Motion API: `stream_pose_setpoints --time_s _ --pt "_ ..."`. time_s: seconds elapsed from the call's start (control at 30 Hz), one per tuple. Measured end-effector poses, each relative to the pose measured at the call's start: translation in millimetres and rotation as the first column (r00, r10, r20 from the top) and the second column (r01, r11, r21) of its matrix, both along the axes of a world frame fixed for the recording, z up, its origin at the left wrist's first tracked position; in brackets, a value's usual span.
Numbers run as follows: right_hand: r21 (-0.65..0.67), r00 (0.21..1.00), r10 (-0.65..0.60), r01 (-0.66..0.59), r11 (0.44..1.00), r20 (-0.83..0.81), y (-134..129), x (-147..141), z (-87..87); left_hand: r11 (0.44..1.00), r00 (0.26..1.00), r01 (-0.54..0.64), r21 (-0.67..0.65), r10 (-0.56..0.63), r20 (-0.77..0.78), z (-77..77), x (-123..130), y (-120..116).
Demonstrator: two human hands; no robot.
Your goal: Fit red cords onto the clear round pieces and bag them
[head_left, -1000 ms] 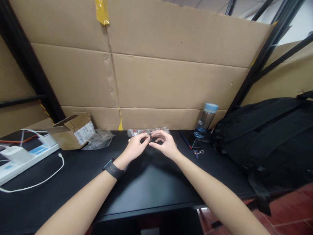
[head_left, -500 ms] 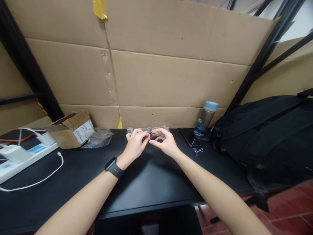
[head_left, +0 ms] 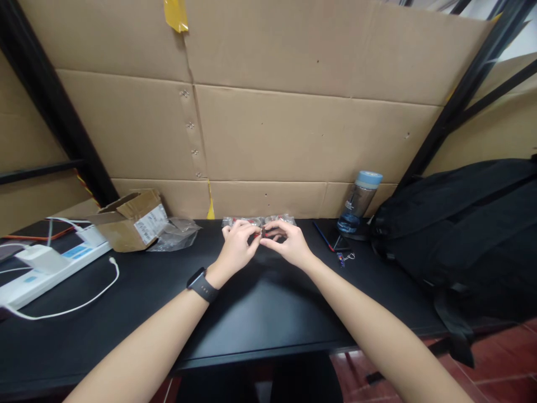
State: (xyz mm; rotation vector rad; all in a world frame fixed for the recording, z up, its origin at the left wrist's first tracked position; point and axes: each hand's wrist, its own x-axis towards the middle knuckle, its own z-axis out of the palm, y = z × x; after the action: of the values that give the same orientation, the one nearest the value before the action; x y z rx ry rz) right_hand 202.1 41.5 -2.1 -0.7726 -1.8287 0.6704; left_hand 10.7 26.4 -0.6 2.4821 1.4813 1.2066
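My left hand (head_left: pixel 238 244) and my right hand (head_left: pixel 290 242) meet over the far middle of the black desk (head_left: pixel 268 313). Between their fingertips they pinch a small dark object with a bit of red (head_left: pixel 262 233); its kind is too small and too covered to make out. Both hands are closed, thumbs against fingers. Just behind them lie clear plastic packets (head_left: pixel 280 219) with something red inside, partly hidden by the hands. A black watch (head_left: pixel 203 284) is on my left wrist.
At left stand an opened cardboard box (head_left: pixel 130 221), a crumpled clear bag (head_left: pixel 178 234) and a white power strip (head_left: pixel 79 254) with a white cable (head_left: pixel 98 299). To the right are a water bottle (head_left: pixel 358 204), a phone (head_left: pixel 340 244), a keychain (head_left: pixel 343 258) and a black backpack (head_left: pixel 457 235).
The whole view has shifted slightly, so things appear a little further right. My fingers have closed in a bit around the small object, which both hands still pinch.
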Motion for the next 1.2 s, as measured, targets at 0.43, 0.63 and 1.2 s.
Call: stream_pose_setpoints --time_s 0.43,0.63,1.2 --pt "0.343 0.971 -0.042 -0.043 0.938 0.235 4.6 11.7 10.7 0.875 0.874 0.417 -0.246 -0.312 0.374 -7.1 -3.9 18.8" --pt "0.349 0.865 -0.125 -0.061 0.935 0.487 3.5 17.2 9.0 0.883 0.939 0.331 -0.331 -0.275 0.206 -6.3 -21.0 32.0" --pt "0.079 0.663 -0.138 0.118 0.990 0.736 36.0 71.8 10.2 0.890 0.894 -0.176 -0.421 -0.034 -0.446 -5.3 -77.0 46.8"
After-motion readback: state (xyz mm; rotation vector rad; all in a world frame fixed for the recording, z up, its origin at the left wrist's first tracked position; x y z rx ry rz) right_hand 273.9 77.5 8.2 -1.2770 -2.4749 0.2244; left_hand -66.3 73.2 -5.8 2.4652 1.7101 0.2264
